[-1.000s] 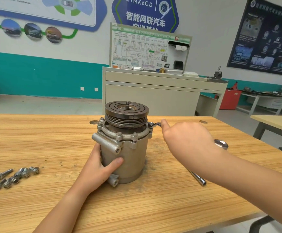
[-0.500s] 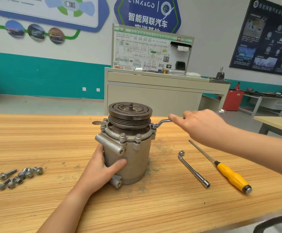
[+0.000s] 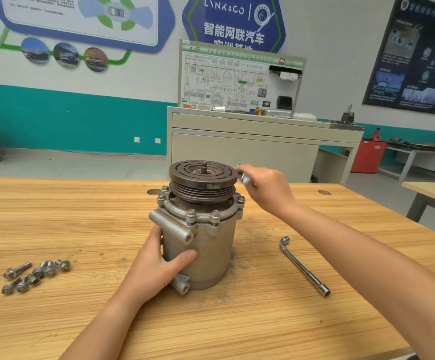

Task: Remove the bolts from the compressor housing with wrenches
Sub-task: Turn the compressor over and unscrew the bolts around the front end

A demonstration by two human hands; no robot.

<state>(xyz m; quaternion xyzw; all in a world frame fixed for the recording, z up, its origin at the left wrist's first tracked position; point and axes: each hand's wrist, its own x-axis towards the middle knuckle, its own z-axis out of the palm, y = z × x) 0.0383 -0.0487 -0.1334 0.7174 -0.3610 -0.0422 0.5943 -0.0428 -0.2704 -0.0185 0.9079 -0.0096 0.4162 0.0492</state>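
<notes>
Now right hand (image 3: 271, 189) has lifted the wrench (image 3: 245, 178) off the bolt (image 3: 241, 199), gripping it beside the pulley (image 3: 203, 179). Meanwhile left hand (image 3: 156, 266) clasps the compressor (image 3: 208, 245) side.

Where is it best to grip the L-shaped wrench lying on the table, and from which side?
Likely the L-shaped wrench at mid-shaft, from above, with the fingers across it. It lies flat on the table, and its long straight shaft is free on both sides. The short bent end points away from you.

Left hand (image 3: 156, 263) grips compressor (image 3: 206, 245); right hand (image 3: 271, 188) holds wrench (image 3: 245, 178).
</notes>
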